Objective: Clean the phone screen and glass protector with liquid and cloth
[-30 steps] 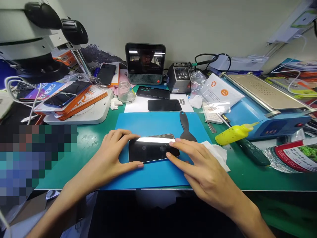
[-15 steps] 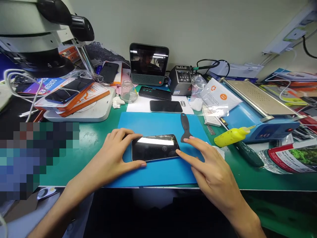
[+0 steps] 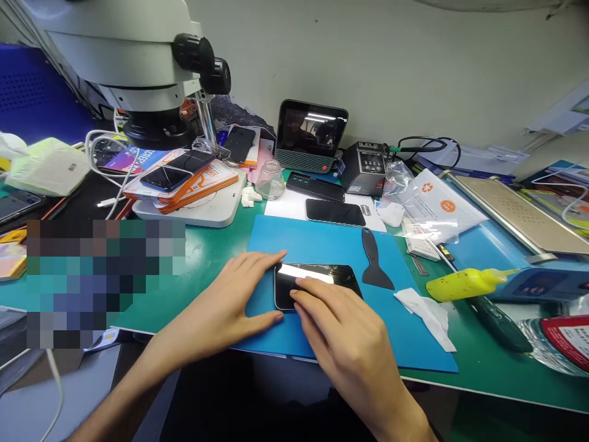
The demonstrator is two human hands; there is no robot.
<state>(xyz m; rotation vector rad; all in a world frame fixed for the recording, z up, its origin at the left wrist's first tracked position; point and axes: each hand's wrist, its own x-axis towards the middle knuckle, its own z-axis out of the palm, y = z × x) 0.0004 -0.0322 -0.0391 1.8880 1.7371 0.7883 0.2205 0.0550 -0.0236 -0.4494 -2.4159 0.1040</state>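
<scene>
A black smartphone (image 3: 284,293) lies flat, screen up, on the blue mat (image 3: 276,236), with a bright light streak reflected on its glass. My left hand (image 3: 234,294) is open around the phone's left end: fingers stretch past the far edge and the thumb lies by the near edge. My right hand (image 3: 343,328) reaches over the phone. Its fingers are bent and bunched, tips on the middle of the screen; whether anything is between them is hidden. It covers the phone's near right part. A black plastic scraper (image 3: 375,264) lies on the mat beyond the phone's right end.
A crumpled white tissue (image 3: 427,316) lies on the mat's right edge. Further right are a yellow bottle (image 3: 464,284) and a blue machine (image 3: 552,285). Two phones lie on white paper behind the mat, one a black phone (image 3: 335,212). A microscope (image 3: 138,67) overhangs the left.
My right hand has moved left from the phone's right end and the scraper onto the screen, its fingers now bunched. My left hand stays by the left end. The camera view has shifted.
</scene>
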